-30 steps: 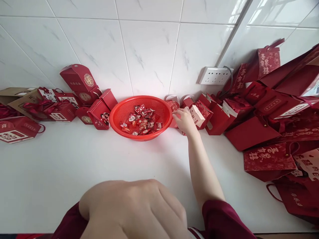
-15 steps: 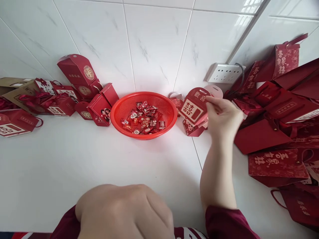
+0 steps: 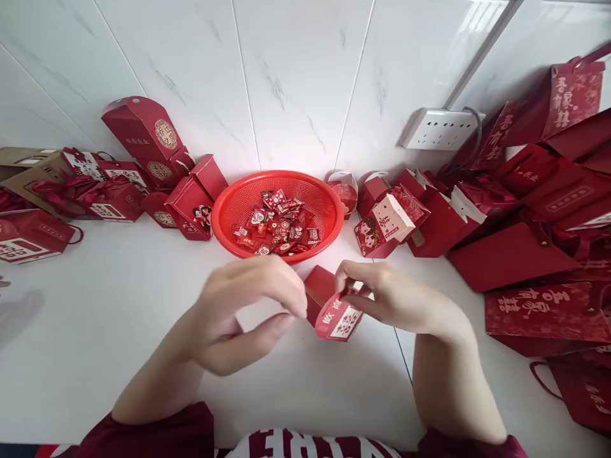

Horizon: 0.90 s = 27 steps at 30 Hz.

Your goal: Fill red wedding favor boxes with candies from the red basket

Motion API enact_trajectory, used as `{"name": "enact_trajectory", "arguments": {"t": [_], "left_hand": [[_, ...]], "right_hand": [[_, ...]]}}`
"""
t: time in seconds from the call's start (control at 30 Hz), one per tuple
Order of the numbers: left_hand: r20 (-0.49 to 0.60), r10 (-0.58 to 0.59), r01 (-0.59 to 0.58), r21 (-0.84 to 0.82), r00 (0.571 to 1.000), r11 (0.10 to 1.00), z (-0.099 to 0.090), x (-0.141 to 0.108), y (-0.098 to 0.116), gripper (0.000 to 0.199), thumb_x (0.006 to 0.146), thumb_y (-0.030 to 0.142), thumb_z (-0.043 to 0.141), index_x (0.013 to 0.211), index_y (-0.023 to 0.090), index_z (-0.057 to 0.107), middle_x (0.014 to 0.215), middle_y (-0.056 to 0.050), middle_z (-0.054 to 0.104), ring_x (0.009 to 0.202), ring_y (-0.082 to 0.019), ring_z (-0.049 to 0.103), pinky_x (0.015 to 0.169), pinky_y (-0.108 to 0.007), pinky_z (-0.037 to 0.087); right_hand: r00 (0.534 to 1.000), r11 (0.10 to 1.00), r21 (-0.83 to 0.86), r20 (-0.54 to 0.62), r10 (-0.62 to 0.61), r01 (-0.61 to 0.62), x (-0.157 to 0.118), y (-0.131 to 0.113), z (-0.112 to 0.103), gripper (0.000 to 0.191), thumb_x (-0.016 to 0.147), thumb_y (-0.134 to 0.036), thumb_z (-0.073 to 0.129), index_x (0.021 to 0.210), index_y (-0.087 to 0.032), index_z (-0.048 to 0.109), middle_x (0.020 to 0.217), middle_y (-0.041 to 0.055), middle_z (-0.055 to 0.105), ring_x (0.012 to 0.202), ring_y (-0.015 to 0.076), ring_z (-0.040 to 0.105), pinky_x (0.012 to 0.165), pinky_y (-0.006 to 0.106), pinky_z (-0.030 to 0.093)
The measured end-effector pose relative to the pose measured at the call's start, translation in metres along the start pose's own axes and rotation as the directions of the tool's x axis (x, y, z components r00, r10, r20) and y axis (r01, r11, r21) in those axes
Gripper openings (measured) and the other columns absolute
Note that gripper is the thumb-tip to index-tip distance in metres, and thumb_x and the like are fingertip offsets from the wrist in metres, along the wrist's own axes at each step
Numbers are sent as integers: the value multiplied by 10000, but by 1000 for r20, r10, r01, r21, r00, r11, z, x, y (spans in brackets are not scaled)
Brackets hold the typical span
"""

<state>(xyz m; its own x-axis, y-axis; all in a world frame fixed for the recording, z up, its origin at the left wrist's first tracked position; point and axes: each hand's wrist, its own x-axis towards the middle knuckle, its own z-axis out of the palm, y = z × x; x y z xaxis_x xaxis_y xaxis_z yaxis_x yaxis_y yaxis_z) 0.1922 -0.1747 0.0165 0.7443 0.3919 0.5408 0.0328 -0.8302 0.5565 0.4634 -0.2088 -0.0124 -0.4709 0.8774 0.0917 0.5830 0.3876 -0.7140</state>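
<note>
My right hand (image 3: 389, 296) pinches a red paper gift box (image 3: 346, 324) by its top flap, low over the table in front of the basket. Cream panels with characters mark the box's near side. Just left of it, my left hand (image 3: 248, 305) is curved, with a gap between thumb and fingers and nothing seen in it. Its fingertips come close to the box; whether they touch it I cannot tell. Behind both hands stands a red plastic basket (image 3: 224, 219) with several wrapped candies (image 3: 281, 222) inside.
Several red gift boxes (image 3: 191, 197) line the wall at left. More boxes (image 3: 389, 222) and red bags (image 3: 539, 312) crowd the right side. A white power strip (image 3: 442, 130) rests against the tiled wall. Another person's fingertips (image 3: 4, 283) show at the left edge.
My right hand has brought the gift box from beside the basket toward the table's middle. My left hand has moved forward and its fingers now show beside the box.
</note>
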Motion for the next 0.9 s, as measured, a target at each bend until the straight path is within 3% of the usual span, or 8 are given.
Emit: {"name": "enact_trajectory", "arguments": {"t": [0.07,0.13,0.23,0.33,0.5,0.67,0.77,0.9], "left_hand": [[113,33,-33,3,993,999,13,8,-9,153,886,152,532,973,265,587,838,-21,704,762,-192,648,691,-369,542],[252,0,-40,152,968,988,29,6,-18,56,908,212,559,935,223,608,829,-34,709,772,-210,648,706,-381,521],[389,-95,-40,325,916,945,49,-1,-28,221,916,374,616,1036,190,633,999,-69,723,935,-263,672,800,-416,526],[445,-125,-35,334,887,942,60,-2,-32,402,883,367,671,1232,193,575,1224,-85,669,1093,-270,648,897,-400,523],[452,-248,59,391,857,918,46,0,-35,434,856,464,703,1178,212,556,1181,-66,658,1054,-259,647,845,-364,514],[416,-432,206,485,800,850,15,-4,-38,73,955,265,532,907,209,534,953,-5,639,805,-171,621,647,-298,428],[462,-487,272,456,742,847,8,-2,-35,85,948,217,465,877,214,511,822,26,607,670,-140,563,581,-288,366],[471,-565,385,427,678,818,21,1,-33,189,968,209,366,851,219,514,667,49,559,536,-131,469,516,-293,287]], "right_hand": [[1000,1000,-7,30,9,-8,-7,0,-4,146,856,-90,517,857,-227,565,806,-10,654,701,131,591,666,253,494],[997,999,-1,72,41,-41,-13,0,-7,146,832,-85,536,812,-230,552,762,-20,636,666,127,566,618,238,469],[981,996,35,179,74,-81,-17,0,-8,223,812,-65,563,940,-247,572,770,-40,644,637,121,558,570,221,430],[972,999,45,236,13,-24,-15,-2,-5,313,825,-39,545,1057,-247,567,853,-22,661,689,129,576,611,229,426],[979,989,5,135,-150,150,-6,-5,5,177,813,-31,588,803,-193,518,835,-8,594,723,111,508,649,227,390],[961,998,61,275,12,-30,2,-8,10,306,957,-337,570,707,-191,471,657,-43,534,566,91,438,552,239,331],[962,996,65,271,34,-53,9,-7,17,264,1017,-262,409,801,-193,544,722,-31,586,610,98,482,599,247,356],[985,998,-53,169,35,-27,17,-2,28,190,969,-198,461,875,-196,626,849,0,653,739,127,538,651,266,361]]}}
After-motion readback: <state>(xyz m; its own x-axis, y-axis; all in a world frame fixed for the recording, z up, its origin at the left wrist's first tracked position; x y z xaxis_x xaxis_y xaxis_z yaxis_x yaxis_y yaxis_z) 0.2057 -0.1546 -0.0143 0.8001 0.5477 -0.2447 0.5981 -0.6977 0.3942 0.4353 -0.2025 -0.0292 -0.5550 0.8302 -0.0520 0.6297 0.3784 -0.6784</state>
